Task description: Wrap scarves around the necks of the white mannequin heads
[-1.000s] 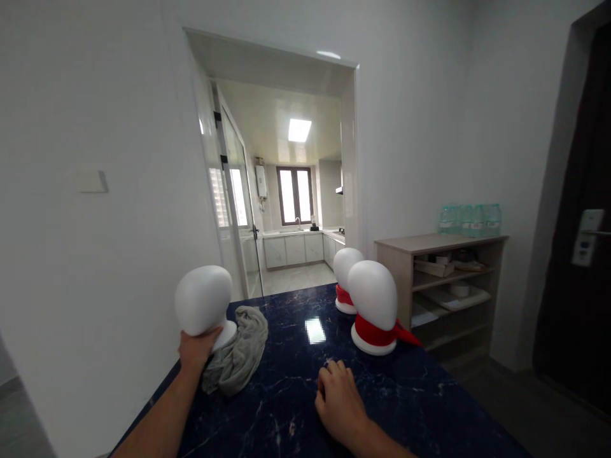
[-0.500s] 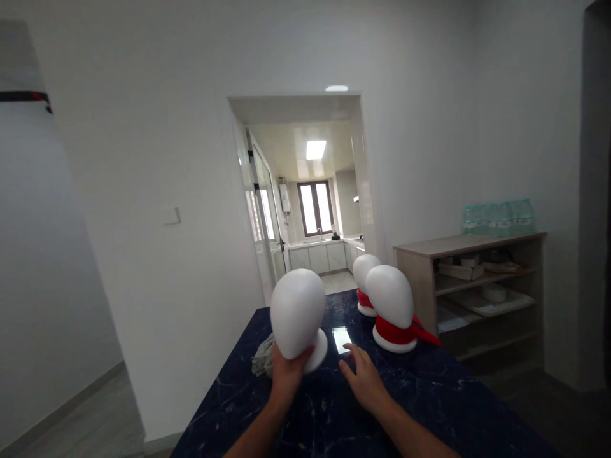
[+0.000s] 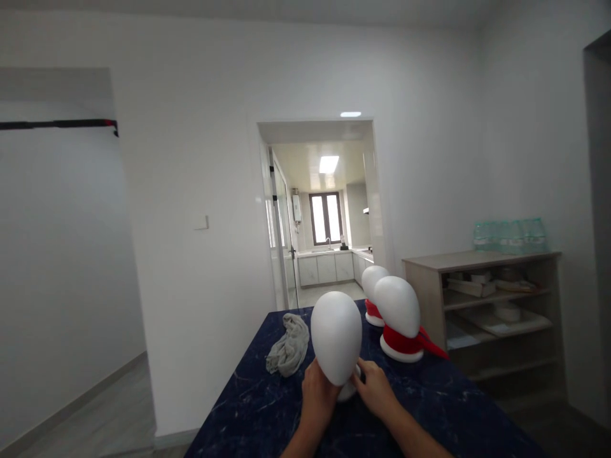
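A smooth white mannequin head (image 3: 337,337) stands on its round base at the near middle of the dark blue marbled table (image 3: 267,407). My left hand (image 3: 319,389) is wrapped around its neck from the left, its fingertips hidden behind the neck. From the right, my right hand (image 3: 375,385) grips low on the neck, close to the base, with its fingers partly hidden. Left of the head lies a crumpled grey cloth (image 3: 289,345), apart from my hands.
Another white mannequin head (image 3: 398,306) with a red scarf (image 3: 403,340) around its neck stands at the right table edge. Behind it is a similar scarfed head (image 3: 373,280). A wooden shelf unit (image 3: 477,259) carrying bottled water (image 3: 510,236) stands beyond on the right.
The mannequin head has moved right and nearer, from tilted to upright on the table. My right hand, open before, has come onto its neck. The bright rectangle on the table is now hidden.
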The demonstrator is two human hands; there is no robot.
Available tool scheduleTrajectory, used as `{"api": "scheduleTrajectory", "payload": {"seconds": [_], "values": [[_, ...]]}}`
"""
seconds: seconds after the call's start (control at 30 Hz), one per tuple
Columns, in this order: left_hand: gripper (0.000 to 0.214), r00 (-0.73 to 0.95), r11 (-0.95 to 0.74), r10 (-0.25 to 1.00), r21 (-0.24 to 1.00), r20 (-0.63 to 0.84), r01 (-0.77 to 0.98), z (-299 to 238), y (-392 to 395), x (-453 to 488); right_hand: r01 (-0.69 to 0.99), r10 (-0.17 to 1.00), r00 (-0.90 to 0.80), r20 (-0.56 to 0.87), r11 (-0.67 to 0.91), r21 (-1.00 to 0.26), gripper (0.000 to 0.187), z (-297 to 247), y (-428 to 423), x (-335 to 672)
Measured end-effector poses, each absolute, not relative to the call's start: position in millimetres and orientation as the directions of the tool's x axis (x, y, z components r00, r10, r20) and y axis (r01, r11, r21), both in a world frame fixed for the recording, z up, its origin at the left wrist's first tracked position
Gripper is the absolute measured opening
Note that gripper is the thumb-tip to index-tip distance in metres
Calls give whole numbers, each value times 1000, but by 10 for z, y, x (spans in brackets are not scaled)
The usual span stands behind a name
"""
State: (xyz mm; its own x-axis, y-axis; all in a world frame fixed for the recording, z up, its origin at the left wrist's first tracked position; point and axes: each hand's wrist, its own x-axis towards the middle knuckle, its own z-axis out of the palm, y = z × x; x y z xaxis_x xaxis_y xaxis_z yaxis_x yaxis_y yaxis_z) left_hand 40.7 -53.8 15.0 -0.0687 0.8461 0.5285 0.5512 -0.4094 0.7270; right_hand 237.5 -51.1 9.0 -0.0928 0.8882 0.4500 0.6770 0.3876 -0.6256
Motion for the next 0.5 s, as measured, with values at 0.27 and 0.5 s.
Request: {"api": "scheduleTrajectory", "payload": {"seconds": [0.27,0.5], "values": [[80,-15,-411,856,700,516,584,-54,-446,354,717,880,-132,457,403,-569,59,52,-525,2365],[69,40,-481,840,711,540,513,-88,-392,356,806,896,-149,418,355,-474,78,19,-562,2311]]}}
